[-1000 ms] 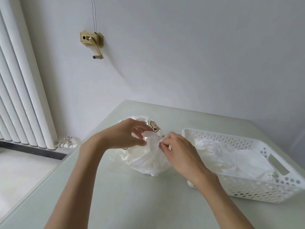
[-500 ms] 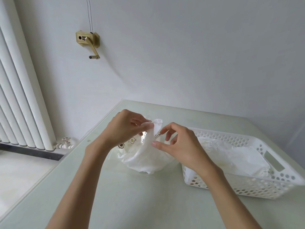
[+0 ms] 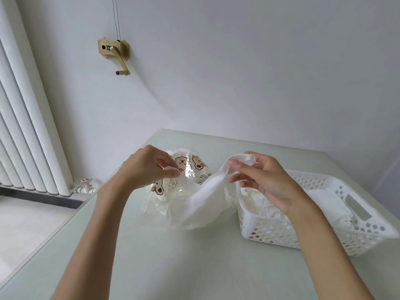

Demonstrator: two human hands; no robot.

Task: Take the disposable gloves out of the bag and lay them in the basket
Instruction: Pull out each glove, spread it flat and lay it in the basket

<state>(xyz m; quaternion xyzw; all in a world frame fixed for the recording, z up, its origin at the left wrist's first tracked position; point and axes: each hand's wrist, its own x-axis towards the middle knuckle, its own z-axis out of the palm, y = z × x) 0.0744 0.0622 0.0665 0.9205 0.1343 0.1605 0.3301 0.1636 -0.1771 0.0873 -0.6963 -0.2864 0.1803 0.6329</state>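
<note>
The pale green table (image 3: 194, 267) carries the whole job, with the white perforated basket (image 3: 270, 232) on its right side and the clear printed bag (image 3: 188, 169) just left of it, the two nearly touching. The step in hand looks like drawing one glove clear of the bag and carrying it across to the basket. To do it well, the left hand (image 3: 149, 169) should hold the bag's film steady near the mouth, as its thumb and fingers now pinch it, so the bag does not lift or slide while the glove comes out. The right hand (image 3: 262, 180) pinches the top of the glove (image 3: 207, 191) between thumb and fingertips, raised above the basket's near corner. A slow upward and rightward pull would probably free the trailing end without dragging its neighbours along. The risk, as I judge it, is that thin film clings, so several may come at once. The glove is a limp, translucent white sheet, stretched in a slanting band from the bag's mouth up to the right hand, its lower end not yet out. More crumpled gloves (image 3: 173, 204) sit in the bag, and a heap (image 3: 320, 202) already lies in the basket.
</note>
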